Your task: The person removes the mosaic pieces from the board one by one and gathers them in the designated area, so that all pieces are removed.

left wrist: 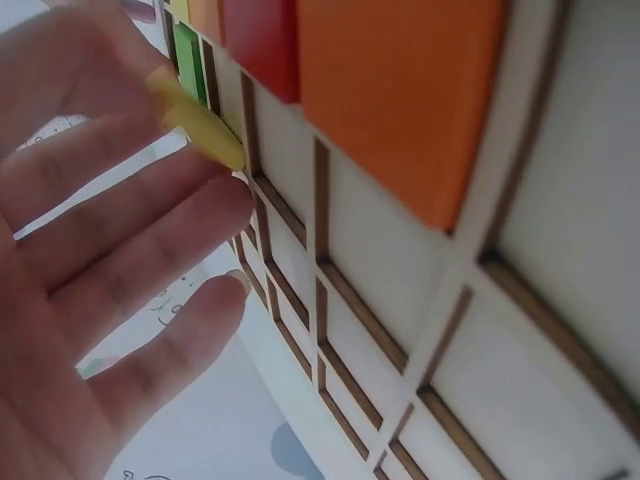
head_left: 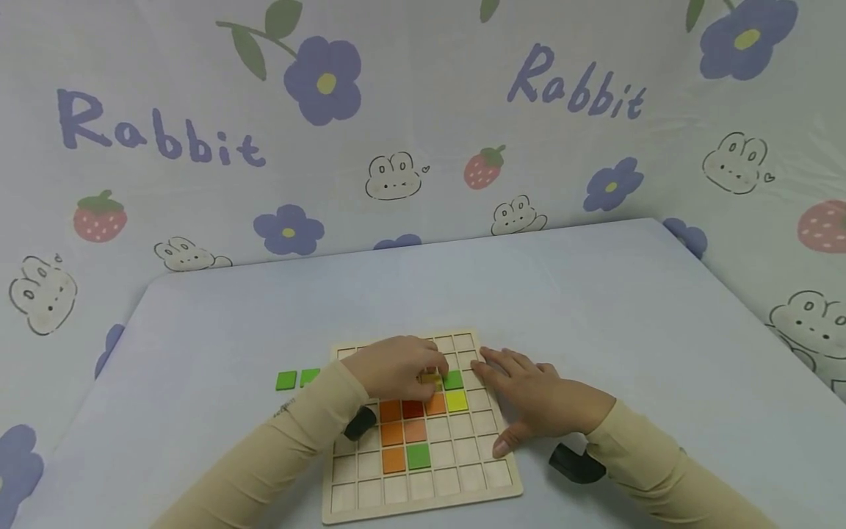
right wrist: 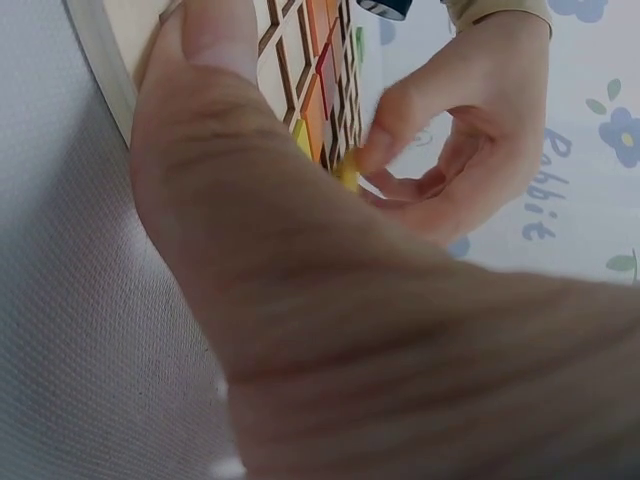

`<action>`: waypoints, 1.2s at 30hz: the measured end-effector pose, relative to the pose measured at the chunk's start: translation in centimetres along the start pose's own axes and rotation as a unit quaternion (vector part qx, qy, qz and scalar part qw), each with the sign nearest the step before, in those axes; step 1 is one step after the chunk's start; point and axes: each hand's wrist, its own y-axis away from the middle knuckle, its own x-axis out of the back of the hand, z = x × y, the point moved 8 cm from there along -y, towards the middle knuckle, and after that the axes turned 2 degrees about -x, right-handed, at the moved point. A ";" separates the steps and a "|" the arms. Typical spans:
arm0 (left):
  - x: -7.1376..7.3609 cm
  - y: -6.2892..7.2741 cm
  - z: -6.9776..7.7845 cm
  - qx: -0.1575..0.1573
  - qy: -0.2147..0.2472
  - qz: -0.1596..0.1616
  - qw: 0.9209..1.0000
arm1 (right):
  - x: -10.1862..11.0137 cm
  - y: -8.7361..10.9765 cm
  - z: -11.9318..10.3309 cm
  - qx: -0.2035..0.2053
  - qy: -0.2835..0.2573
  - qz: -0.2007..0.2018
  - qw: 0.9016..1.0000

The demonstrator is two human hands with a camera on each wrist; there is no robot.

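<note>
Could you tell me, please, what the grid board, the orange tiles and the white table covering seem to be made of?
Grid board: probably unpainted wood, matte, with pale tan faces and darker brown cut edges.
Orange tiles: painted wood or plastic, I cannot tell; the colour is even and the surface smooth.
Table covering: perhaps cloth, mostly dull; a fine, woven-like texture shows.

Grid board (head_left: 423, 508): pale wood, I judge, matt, browned along the cell walls. Orange tile (left wrist: 390, 80), red tile (left wrist: 262, 45): smooth, even colour coat, low sheen; core material I cannot tell. Table covering (right wrist: 70, 300): matt, finely textured on my right wrist view. Backdrop (head_left: 436, 88): printed cloth, matt, lightly creased. Left sleeve (head_left: 284, 441): soft matt cloth. Right wrist mount (head_left: 577, 464): dark, smooth, plastic-looking.
</note>
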 end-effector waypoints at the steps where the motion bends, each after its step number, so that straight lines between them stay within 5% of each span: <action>1: 0.0 0.0 0.0 0.001 -0.004 0.001 1.000 | 0.0 0.0 0.0 -0.002 -0.001 -0.001 1.000; 15: -0.1 0.8 -0.5 -0.008 0.003 0.008 1.000 | -0.2 -0.2 0.2 0.007 -0.001 0.001 1.000; 21: 0.2 1.3 -1.5 0.019 0.023 0.015 0.999 | -0.3 -0.2 0.3 -0.003 0.005 -0.001 1.000; 27: 1.7 4.6 -4.0 0.070 0.047 0.049 0.995 | -0.5 -0.7 -0.3 0.001 0.006 -0.006 1.000; 36: 4.7 10.8 -7.1 0.094 0.026 0.099 0.990 | -0.4 -1.0 -0.4 -0.008 0.014 -0.005 1.000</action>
